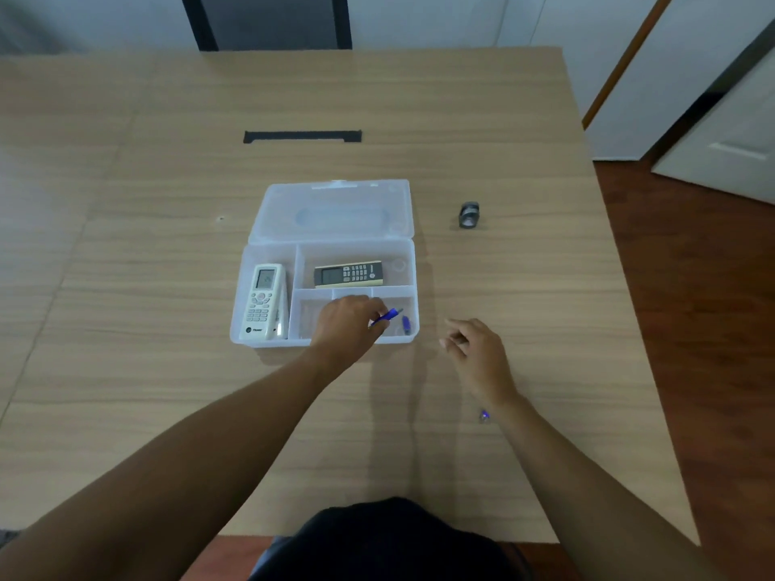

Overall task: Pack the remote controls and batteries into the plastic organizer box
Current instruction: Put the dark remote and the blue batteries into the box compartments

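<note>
A clear plastic organizer box (251,262) lies open at the table's middle, its lid flat behind it. A white remote (264,301) rests in the left compartment. A dark remote (348,273) lies in the upper right one. My left hand (346,325) hovers over the small front compartments, pinching a blue battery (388,316). Another blue battery (405,324) lies in the front right compartment. My right hand (476,350) floats just right of the box, fingers loosely curled and holding nothing. A third blue battery (484,415) lies on the table beside my right wrist.
A small grey roll of tape (469,214) stands on the wooden table (167,371) to the right of the lid. A black cable slot (302,136) sits farther back. The table's right edge drops to a reddish floor with a white door beyond.
</note>
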